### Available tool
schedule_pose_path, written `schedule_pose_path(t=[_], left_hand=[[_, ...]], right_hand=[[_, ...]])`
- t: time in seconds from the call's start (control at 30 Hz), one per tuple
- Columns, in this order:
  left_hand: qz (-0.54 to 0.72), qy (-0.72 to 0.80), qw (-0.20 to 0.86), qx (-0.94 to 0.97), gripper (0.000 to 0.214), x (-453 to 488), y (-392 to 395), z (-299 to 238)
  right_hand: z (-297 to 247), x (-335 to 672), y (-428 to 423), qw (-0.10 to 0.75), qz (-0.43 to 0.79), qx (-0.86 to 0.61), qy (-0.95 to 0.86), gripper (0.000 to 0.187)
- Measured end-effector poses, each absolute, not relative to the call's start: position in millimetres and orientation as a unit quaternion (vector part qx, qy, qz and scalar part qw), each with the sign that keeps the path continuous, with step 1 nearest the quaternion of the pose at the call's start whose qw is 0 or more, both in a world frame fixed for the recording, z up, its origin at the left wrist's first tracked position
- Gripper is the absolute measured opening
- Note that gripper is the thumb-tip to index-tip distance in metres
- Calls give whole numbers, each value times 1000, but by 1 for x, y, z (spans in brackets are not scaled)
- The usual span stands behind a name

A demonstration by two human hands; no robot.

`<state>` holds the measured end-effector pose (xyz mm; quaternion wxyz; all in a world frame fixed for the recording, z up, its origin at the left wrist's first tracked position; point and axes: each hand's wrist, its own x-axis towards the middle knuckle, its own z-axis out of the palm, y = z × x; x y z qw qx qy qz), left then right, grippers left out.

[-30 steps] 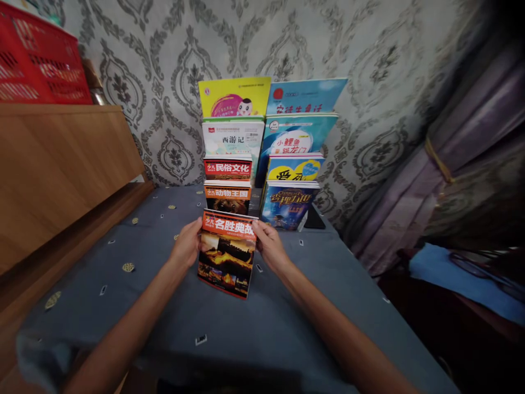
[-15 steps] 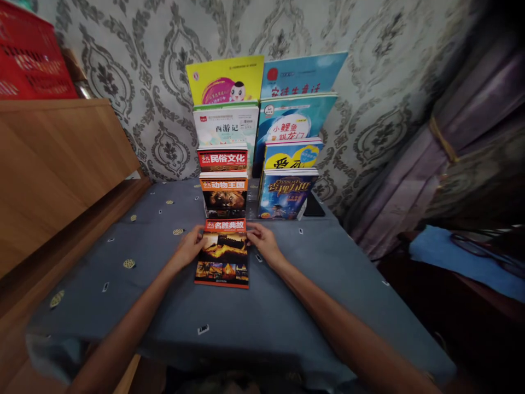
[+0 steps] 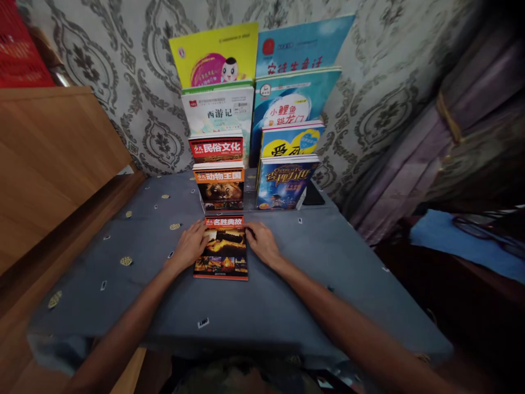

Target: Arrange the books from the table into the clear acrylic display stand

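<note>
An orange book with a Great Wall cover point(image 3: 222, 249) lies flat on the grey-blue tablecloth point(image 3: 287, 295). My left hand point(image 3: 189, 246) rests on its left edge and my right hand point(image 3: 261, 243) on its right edge, fingers laid over the cover's sides. Just behind it a tiered rack holds two columns of books. The front left one shows a lion point(image 3: 220, 189); the front right one is a blue fantasy cover point(image 3: 283, 183). Red point(image 3: 216, 148), white point(image 3: 217, 112) and yellow point(image 3: 213, 54) books rise behind.
A wooden headboard or cabinet point(image 3: 53, 158) stands at the left with a red crate point(image 3: 20, 49) on top. Patterned wallpaper backs the rack. Purple curtains point(image 3: 430, 148) hang at the right, above a blue-covered surface point(image 3: 463, 251). The table's front edge is near me.
The orange book, held tilted up in both hands a second ago, has been lowered and now lies flat on the cloth. My view has tipped downward.
</note>
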<state>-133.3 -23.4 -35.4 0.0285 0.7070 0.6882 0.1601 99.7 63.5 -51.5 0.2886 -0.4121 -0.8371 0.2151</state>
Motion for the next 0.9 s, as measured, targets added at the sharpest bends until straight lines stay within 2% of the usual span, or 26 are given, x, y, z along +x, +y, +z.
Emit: schedule_pose_path(t=[0.3,0.53,0.9], left_hand=[[171,652,10,739,33,-127,-1,-37],[173,632,-29,755,36,-107,7,-36],[71,644,-32,761,43,-56,14,-23]], right_hand=[[-51,101,64,279,209,-420,-838,34],[-53,101,66,278,211,-427,-834,35],[-51,101,65,296,234,-429,-821,37]])
